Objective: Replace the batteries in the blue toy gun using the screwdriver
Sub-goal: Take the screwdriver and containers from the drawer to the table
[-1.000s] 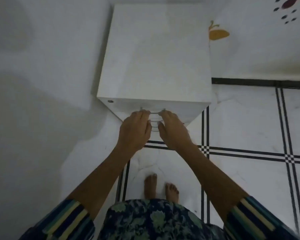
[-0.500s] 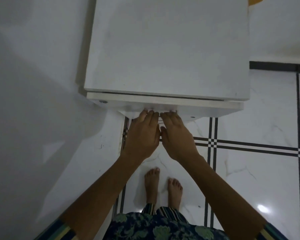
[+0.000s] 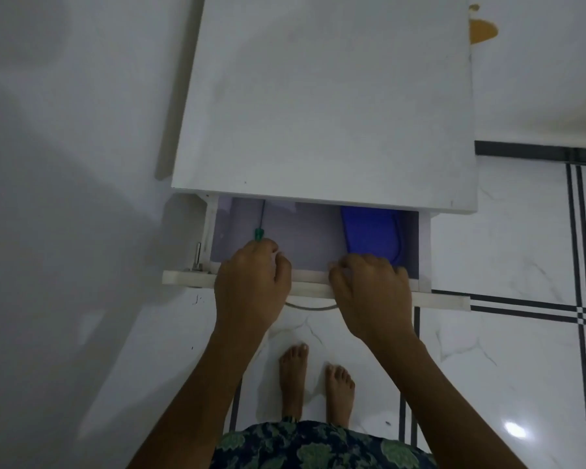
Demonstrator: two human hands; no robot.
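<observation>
The white cabinet's top drawer [image 3: 313,282] stands pulled out. Inside on the left lies a screwdriver [image 3: 259,233] with a thin shaft and a green handle. The blue toy gun [image 3: 369,231] lies on the right, its far part hidden under the cabinet top. My left hand [image 3: 251,286] reaches over the drawer front and its curled fingers cover the near end of the green handle. My right hand [image 3: 372,292] lies over the drawer front with its fingers curled down at the toy gun's near end; its fingertips are hidden.
The white cabinet top [image 3: 325,96] overhangs the back of the drawer. The drawer's metal pull handle [image 3: 312,308] shows free between my hands. White wall on the left, tiled floor with black lines on the right, my bare feet [image 3: 315,380] below.
The drawer has slid out from barely open to well open, revealing the screwdriver and toy gun. Both hands left the pull handle and moved up over the drawer front, spreading apart.
</observation>
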